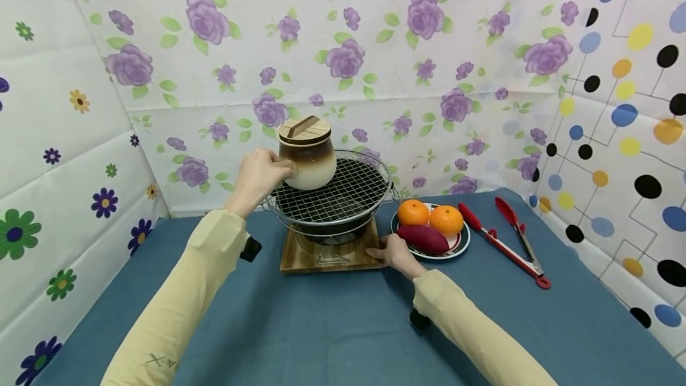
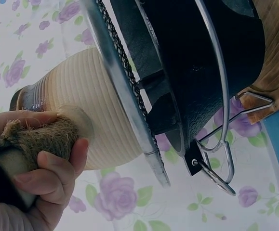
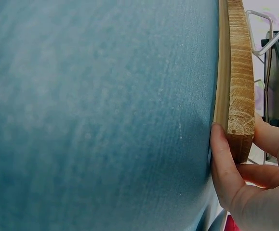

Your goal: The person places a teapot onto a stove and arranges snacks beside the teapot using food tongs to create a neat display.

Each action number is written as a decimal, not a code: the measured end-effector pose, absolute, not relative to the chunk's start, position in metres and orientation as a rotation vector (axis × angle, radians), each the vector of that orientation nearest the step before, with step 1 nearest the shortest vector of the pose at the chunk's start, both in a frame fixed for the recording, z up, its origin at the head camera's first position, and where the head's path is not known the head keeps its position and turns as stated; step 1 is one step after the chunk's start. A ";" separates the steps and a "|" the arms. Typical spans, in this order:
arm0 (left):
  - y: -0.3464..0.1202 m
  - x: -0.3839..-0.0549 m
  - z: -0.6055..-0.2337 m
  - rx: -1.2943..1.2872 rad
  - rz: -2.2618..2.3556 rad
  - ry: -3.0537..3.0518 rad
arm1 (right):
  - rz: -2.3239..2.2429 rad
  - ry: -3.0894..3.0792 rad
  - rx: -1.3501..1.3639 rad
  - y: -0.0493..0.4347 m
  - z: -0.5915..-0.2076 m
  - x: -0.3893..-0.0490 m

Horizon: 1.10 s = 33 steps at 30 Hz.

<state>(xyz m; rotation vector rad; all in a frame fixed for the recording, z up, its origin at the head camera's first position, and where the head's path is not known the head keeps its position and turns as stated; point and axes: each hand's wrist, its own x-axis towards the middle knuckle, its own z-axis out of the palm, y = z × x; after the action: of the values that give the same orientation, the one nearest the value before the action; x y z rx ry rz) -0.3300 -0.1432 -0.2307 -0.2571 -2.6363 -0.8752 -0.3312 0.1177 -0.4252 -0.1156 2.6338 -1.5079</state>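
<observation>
My left hand (image 1: 258, 176) grips the twine-wrapped side handle (image 2: 50, 137) of a ceramic pot (image 1: 309, 165). The pot is cream below and brown above, with a wooden lid (image 1: 316, 130). It is upright at the left part of a round wire grill rack (image 1: 354, 186); whether its base touches the mesh is hard to tell. Beneath the rack is a black stove (image 2: 202, 62) on a wooden board (image 1: 300, 258). At the board's front right corner, my right hand (image 1: 399, 255) pinches the edge, thumb on top and fingers (image 3: 221, 151) below.
Right of the board, a plate (image 1: 462, 248) holds two oranges (image 1: 446, 220) and a purple sweet potato (image 1: 423, 239). Farther right lie red-tipped tongs (image 1: 509, 252), spread apart. Blue cloth (image 1: 332, 332) covers the table, and patterned curtains (image 1: 343, 28) stand behind and at both sides.
</observation>
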 end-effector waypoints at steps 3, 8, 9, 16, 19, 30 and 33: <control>-0.143 -0.329 -0.230 -0.241 -0.883 -2.640 | -1.512 2.629 -0.122 0.117 -0.425 -0.332; -0.142 -0.328 -0.230 -0.239 -0.892 -2.628 | -1.503 2.649 -0.110 0.117 -0.426 -0.332; -0.142 -0.328 -0.230 -0.240 -0.892 -2.626 | -1.512 2.642 -0.109 0.117 -0.426 -0.332; -0.143 -0.328 -0.230 -0.242 -0.900 -2.628 | -1.517 2.638 -0.113 0.117 -0.427 -0.333; -0.143 -0.327 -0.230 -0.242 -0.915 -2.637 | -1.513 2.634 -0.105 0.117 -0.428 -0.333; -0.143 -0.326 -0.230 -0.244 -0.933 -2.646 | -1.528 2.626 -0.105 0.116 -0.429 -0.333; -0.144 -0.326 -0.230 -0.230 -0.942 -2.645 | -1.540 2.629 -0.118 0.116 -0.429 -0.333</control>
<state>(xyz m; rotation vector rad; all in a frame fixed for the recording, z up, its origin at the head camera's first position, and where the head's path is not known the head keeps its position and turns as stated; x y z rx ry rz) -0.3262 -0.1435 -0.2301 -0.2298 -2.6448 -0.9419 -0.3333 0.1157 -0.4287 -0.1185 2.6285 -1.5403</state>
